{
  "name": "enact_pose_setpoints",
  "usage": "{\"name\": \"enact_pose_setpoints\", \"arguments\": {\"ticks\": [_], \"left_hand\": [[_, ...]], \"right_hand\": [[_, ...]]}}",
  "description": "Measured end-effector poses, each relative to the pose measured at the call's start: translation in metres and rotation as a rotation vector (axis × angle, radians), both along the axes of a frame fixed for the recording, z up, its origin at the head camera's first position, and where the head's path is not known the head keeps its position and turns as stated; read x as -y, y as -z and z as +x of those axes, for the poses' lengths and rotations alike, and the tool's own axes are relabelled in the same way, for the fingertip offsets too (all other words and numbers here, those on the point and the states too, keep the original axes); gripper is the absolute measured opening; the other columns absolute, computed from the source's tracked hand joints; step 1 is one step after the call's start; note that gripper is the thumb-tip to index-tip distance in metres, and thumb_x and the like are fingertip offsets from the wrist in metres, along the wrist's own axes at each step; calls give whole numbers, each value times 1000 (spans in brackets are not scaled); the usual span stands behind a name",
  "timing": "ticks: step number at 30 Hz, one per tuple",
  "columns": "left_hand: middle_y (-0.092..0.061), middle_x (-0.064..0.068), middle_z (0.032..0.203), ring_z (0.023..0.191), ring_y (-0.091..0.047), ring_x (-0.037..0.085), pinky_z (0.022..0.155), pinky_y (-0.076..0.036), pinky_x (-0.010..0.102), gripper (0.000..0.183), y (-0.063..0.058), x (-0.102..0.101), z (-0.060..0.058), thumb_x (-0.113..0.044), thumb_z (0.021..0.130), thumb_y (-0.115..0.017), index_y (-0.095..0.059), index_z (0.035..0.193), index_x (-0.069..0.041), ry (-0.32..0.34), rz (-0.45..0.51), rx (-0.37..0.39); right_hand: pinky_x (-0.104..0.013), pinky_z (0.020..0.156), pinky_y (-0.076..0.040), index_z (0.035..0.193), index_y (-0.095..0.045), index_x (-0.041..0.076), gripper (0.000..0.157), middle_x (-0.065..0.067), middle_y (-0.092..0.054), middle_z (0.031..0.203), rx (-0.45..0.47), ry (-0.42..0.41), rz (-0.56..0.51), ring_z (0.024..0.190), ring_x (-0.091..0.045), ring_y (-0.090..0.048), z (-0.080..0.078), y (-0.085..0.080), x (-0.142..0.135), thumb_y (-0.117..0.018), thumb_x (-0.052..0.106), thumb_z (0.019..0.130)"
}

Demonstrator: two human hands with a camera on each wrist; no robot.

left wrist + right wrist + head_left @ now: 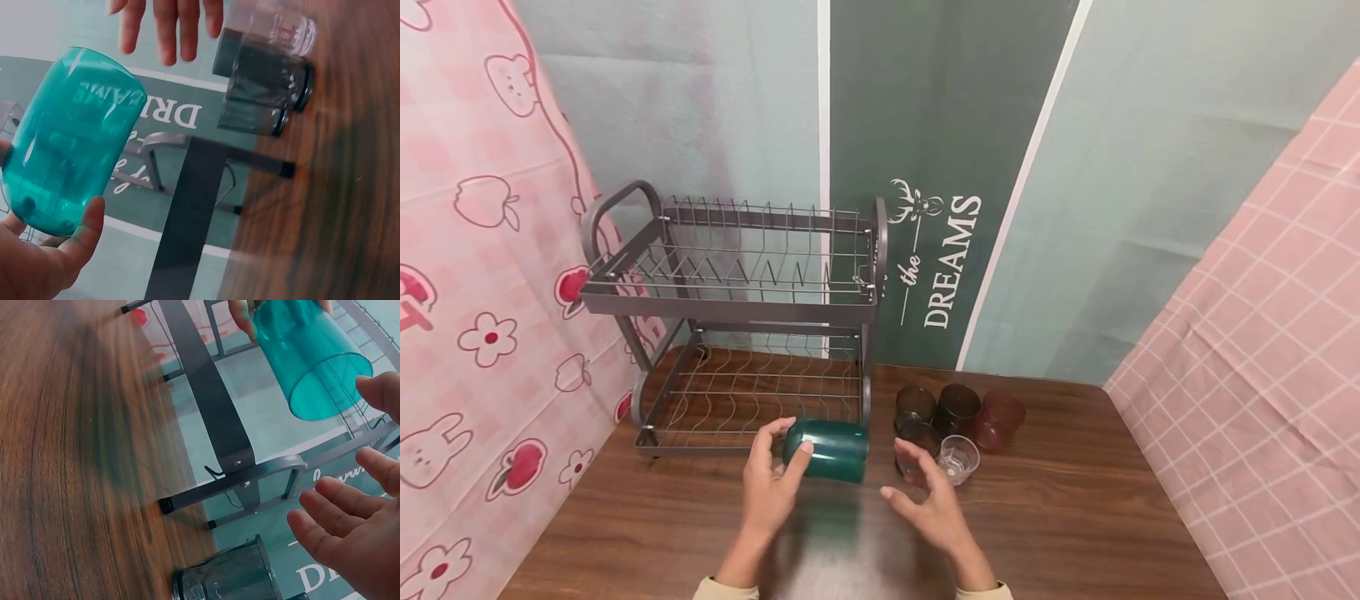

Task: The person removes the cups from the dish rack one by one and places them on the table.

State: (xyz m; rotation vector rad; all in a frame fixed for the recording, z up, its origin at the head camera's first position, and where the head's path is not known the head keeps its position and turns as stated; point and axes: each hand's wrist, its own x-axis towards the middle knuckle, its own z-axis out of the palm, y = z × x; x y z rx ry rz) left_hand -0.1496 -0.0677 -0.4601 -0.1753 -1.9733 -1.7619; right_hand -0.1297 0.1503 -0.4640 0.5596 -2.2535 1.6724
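Note:
A teal see-through cup [833,451] lies sideways in the air above the table, its mouth toward the right. My left hand [772,479] grips it round the base end, thumb on the near side; the left wrist view shows the fingers at the base of the cup [75,144]. My right hand [931,502] is apart from the cup's rim, fingers spread and holding nothing. In the right wrist view the right hand [356,519] has its palm toward the cup [319,369]. Just beyond the right hand stands a clear glass [958,458].
A two-tier dark dish rack [730,310] stands at the back left of the wooden table [1045,517]. Smoky dark glasses [958,408] and a reddish glass [998,419] are grouped to its right. Patterned cloths hang on the left, back and right.

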Motion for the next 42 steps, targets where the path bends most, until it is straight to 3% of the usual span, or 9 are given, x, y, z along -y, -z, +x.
{"name": "enact_pose_setpoints", "arguments": {"ticks": [5,7,9,13,16,21,29,37,42], "left_hand": [[-55,16,105,87,-54,17,67,-48,25,34,-17,-10,14,4,83,-63,-52,116,6,18,7,42],[-55,15,106,88,-54,18,68,-48,26,33,-16,-12,16,2,85,-62,-52,116,4,26,4,66],[-54,15,106,89,-54,18,68,-48,27,32,-11,-14,16,1,86,-60,-52,117,4,42,10,75],[-55,16,107,88,-53,17,67,-48,28,31,10,-16,11,-2,89,-59,-51,118,2,72,29,90],[-54,15,109,89,-54,18,69,-47,28,31,24,-18,7,-5,90,-59,-51,120,1,96,50,102],[-52,12,110,90,-54,22,70,-47,29,31,30,-20,6,-9,92,-56,-49,121,0,142,93,123],[-50,12,110,91,-52,22,72,-46,28,33,31,-23,6,-12,94,-55,-46,123,0,162,94,167],[-51,14,120,101,-52,24,77,-46,30,32,28,-24,2,-12,94,-54,-49,124,-4,175,46,108],[-51,15,122,103,-54,26,77,-48,31,35,20,-25,2,-13,93,-56,-49,126,-7,206,40,126]], "right_hand": [[-38,80,-48,127,-48,-5,59,-21,-53,123,5,-56,-33,111,-19,-51,2,-2,3,-72,-6,73],[-40,80,-48,128,-46,-6,60,-23,-52,124,5,-87,-55,111,-27,-51,2,-2,3,-71,-7,74],[-44,81,-48,130,-43,-7,61,-27,-49,125,8,-127,-84,111,-38,-50,1,-1,3,-70,-8,75],[-52,81,-45,134,-36,-7,67,-35,-42,127,26,-211,-158,110,-53,-44,-3,8,2,-68,-11,75],[-50,82,-46,138,-35,-3,72,-33,-40,130,36,-246,-191,111,-52,-43,-7,17,1,-68,-11,75],[-43,83,-47,139,-37,1,72,-23,-40,135,57,-259,-236,116,-43,-44,-9,24,1,-69,-9,75],[-43,82,-48,135,-40,-4,67,-24,-42,133,32,-281,-270,112,-39,-48,-10,25,0,-67,-11,75],[-42,81,-48,134,-39,-7,65,-32,-40,130,0,-286,-274,109,-38,-50,-14,23,-3,-68,-12,75],[-42,80,-49,133,-39,-8,67,-31,-43,127,-13,-261,-254,106,-35,-52,-15,18,-4,-68,-13,74]]}}
